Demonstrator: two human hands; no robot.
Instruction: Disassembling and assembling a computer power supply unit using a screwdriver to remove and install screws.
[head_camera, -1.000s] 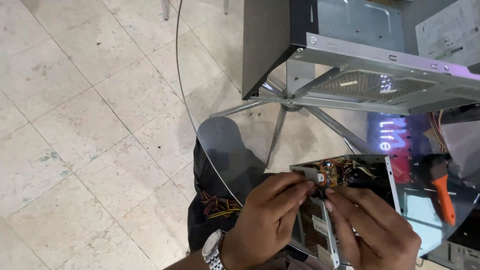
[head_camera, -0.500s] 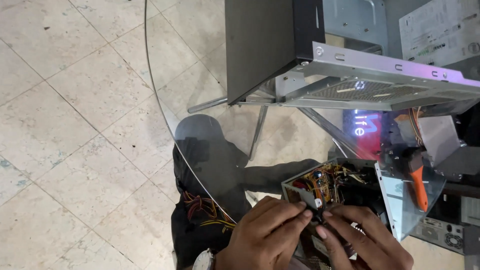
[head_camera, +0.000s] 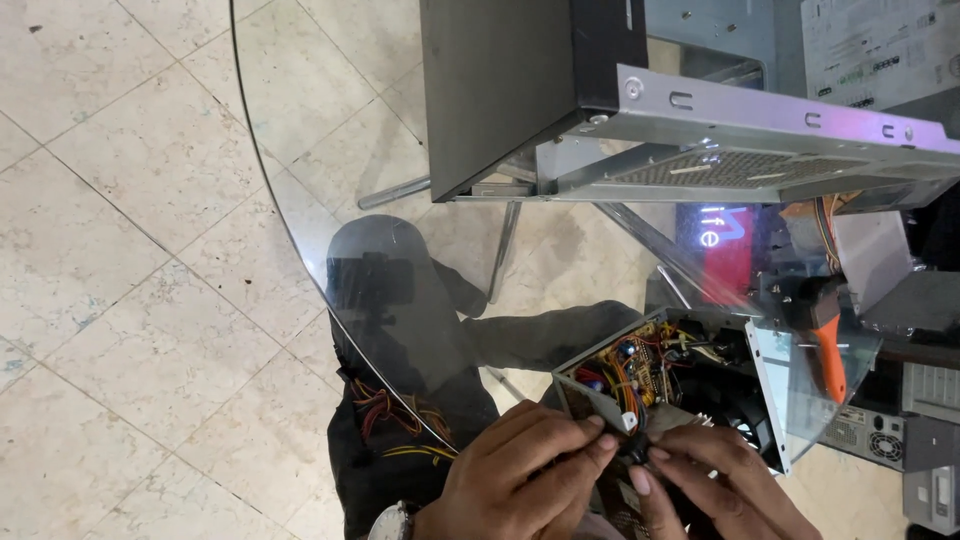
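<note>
A round glass tabletop (head_camera: 300, 250) carries a big grey metal computer case (head_camera: 700, 110) at the top and an open grey metal power-supply box (head_camera: 650, 380) with an orange circuit board near the lower edge. The left hand (head_camera: 510, 475) and right hand (head_camera: 715, 490) meet at the box's near corner, fingertips (head_camera: 600, 440) pinched together on a small black part (head_camera: 632, 445) between them, just below the board.

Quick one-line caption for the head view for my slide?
Both hands, left hand and right hand, pinch a small black part at an opened power supply on a glass table.
</note>
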